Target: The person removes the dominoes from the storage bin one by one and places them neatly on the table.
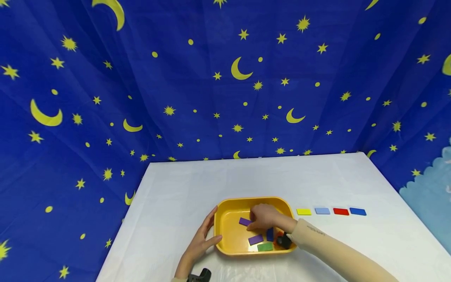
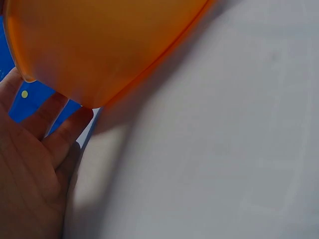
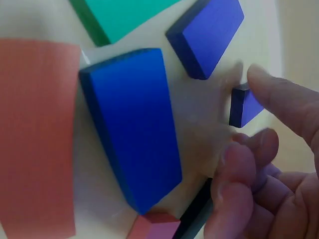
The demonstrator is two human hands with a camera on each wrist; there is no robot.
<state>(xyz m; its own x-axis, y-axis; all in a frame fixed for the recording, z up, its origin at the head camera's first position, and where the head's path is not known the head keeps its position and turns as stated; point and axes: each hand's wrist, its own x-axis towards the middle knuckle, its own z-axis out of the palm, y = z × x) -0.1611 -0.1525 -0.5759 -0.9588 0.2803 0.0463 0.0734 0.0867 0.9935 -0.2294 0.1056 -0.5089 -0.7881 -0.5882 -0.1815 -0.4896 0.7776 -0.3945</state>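
In the head view, my left hand (image 1: 201, 243) rests against the left end of a yellow plastic bin (image 1: 229, 252), fingers extended along the outside and thumb at the rim. The left wrist view shows its fingers touching the bin wall (image 2: 114, 55). My right hand (image 1: 264, 216) reaches down inside the bin. Its thumb is at one purple block (image 3: 241, 107), with a gap between thumb and bent fingers. Near it lie another purple block (image 1: 255, 239), a dark blue block (image 3: 132, 124), a green block (image 1: 265, 247) and red-toned blocks (image 3: 37, 139). The right forearm hides part of the bin.
Right of the bin, a yellow block (image 1: 304, 212), a light blue block (image 1: 322, 211), a red block (image 1: 341, 211) and a blue block (image 1: 358, 211) form a row on the white table (image 1: 176, 188). A blue star-patterned curtain (image 1: 211, 94) hangs behind and beside the table.
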